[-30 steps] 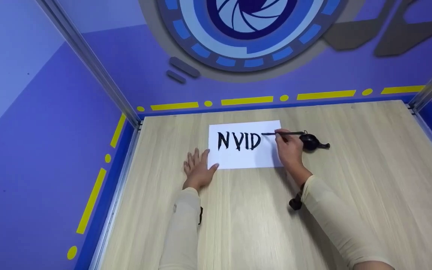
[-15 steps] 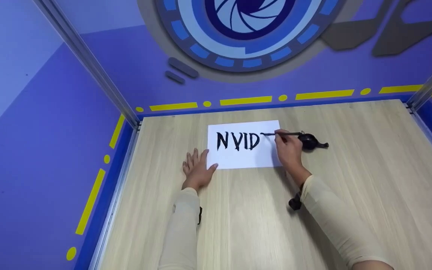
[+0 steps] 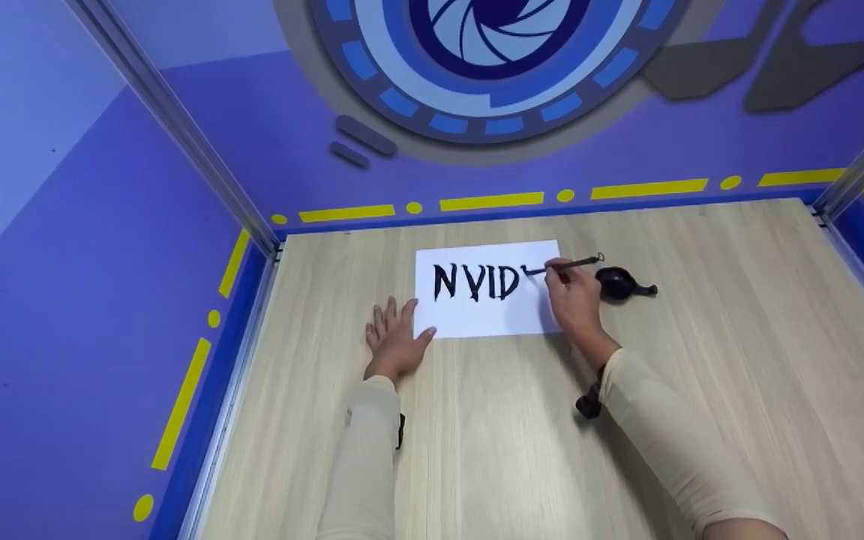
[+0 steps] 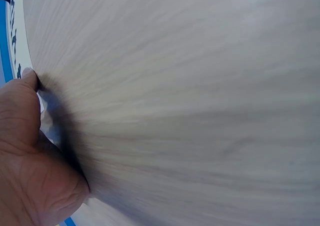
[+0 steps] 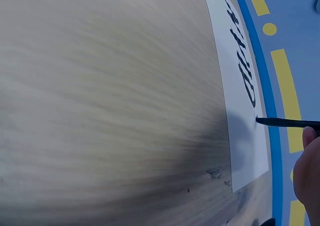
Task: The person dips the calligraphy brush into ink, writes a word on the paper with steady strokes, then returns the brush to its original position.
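Note:
My right hand (image 3: 574, 298) pinches a dark ink brush (image 3: 580, 263) with a small loop at its back end. The brush tip is at the white sheet of paper (image 3: 488, 321), by a short black mark just right of the painted letters "NVID" (image 3: 477, 282). In the right wrist view the brush (image 5: 285, 122) points at the sheet, past the last letter. My left hand (image 3: 396, 341) lies with spread fingers at the sheet's left edge, its thumb on the lower left corner. In the left wrist view the thumb of this hand (image 4: 25, 136) shows, most fingers hidden.
Just right of my right hand, a round black ink pot (image 3: 616, 285) with a short handle or spout stands on the wooden table (image 3: 499, 435). Dark smudges (image 5: 214, 173) mark the table near the sheet. Blue printed walls (image 3: 432, 180) rise behind and at both sides.
The brush tip has made a short black mark right of the "D" and moved slightly down and right. The brush's back end has risen off the ink pot's outline. My left hand stays put.

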